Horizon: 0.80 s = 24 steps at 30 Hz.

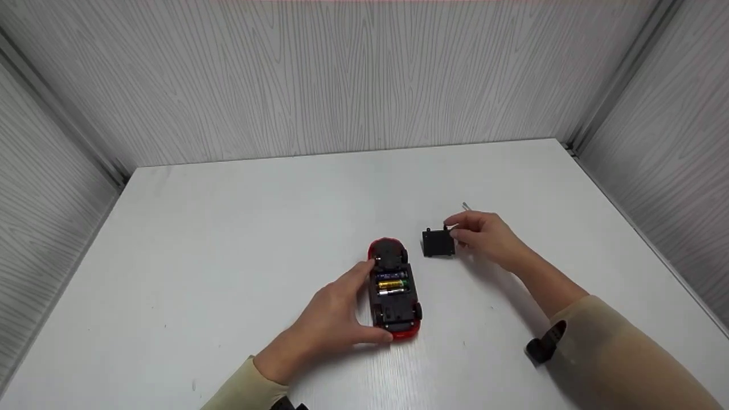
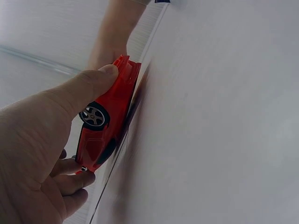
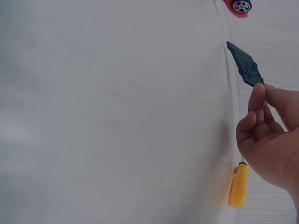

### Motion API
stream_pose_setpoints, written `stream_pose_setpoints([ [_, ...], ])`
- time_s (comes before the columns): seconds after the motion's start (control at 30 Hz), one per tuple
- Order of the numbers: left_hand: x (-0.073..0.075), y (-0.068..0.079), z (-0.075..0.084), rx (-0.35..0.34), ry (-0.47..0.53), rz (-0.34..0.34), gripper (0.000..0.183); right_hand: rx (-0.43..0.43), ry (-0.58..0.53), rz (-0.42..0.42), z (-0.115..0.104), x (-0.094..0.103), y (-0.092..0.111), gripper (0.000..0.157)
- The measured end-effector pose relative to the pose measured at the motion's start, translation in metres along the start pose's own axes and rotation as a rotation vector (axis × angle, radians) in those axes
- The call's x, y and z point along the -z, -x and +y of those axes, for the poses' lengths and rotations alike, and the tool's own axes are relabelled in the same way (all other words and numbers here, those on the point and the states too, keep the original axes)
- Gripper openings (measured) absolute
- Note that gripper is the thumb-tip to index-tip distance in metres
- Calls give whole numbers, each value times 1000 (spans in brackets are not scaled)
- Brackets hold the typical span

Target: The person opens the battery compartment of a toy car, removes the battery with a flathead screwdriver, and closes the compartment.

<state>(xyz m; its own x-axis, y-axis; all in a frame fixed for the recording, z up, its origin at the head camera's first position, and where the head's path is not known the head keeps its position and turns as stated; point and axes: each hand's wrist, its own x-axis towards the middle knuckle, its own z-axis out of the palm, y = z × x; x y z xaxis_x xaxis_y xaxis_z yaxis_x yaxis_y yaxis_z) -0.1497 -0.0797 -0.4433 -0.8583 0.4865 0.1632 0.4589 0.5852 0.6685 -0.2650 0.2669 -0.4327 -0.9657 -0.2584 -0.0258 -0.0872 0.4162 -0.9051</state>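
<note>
A red toy car (image 1: 400, 307) lies upside down on the white table, its black underside facing up. Several batteries (image 1: 392, 284) sit side by side in its uncovered battery compartment. My left hand (image 1: 329, 316) holds the car by its two ends, thumb at the near end and fingers at the far end; the left wrist view shows the thumb on the red body (image 2: 122, 88). To the right of the car, my right hand (image 1: 487, 238) pinches a flat black battery cover (image 1: 438, 244) by one corner between thumb and fingertips. Small tabs stick out along the cover's edges.
A screwdriver with a yellow handle (image 3: 238, 185) lies on the table by my right hand; its metal shaft (image 1: 466, 206) peeks out behind that hand in the head view. Grey wood-grain panels (image 1: 342, 80) enclose the white table (image 1: 228, 239) at the back and both sides.
</note>
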Motion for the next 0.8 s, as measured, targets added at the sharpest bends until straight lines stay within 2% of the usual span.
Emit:
stream_pose_setpoints([
  [0.33, 0, -3, 4, 14, -4, -20, 121, -72, 33, 9, 3, 3, -6, 27],
  [0.8, -3, -7, 6, 17, 10, -32, 122, -92, 115, 14, 8, 5, -3, 29],
])
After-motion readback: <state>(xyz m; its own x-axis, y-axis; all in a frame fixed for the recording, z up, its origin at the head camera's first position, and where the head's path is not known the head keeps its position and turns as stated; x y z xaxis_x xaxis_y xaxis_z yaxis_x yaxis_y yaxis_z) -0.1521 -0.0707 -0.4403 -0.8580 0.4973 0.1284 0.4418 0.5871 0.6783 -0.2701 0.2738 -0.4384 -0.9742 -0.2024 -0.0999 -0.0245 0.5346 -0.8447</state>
